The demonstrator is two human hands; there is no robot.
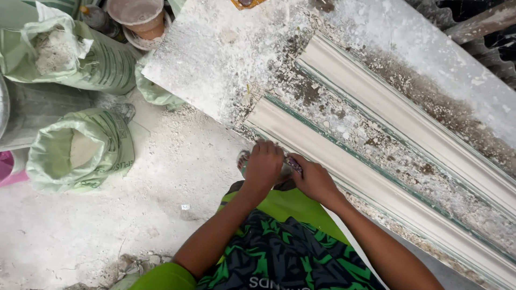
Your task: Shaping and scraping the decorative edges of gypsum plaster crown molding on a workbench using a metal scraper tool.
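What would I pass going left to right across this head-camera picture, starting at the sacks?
Open green sack of white powder → dusty white floor → left hand → right hand → near white moulding strip → far moulding strip.

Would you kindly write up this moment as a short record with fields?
Setting: dusty worktable above a powder-covered floor
Left hand: left hand fisted at the end of the near moulding
Right hand: right hand beside it, gripping a small dark tool
Also on table: second moulding, parallel
On floor: open green sacks of white powder, bucket
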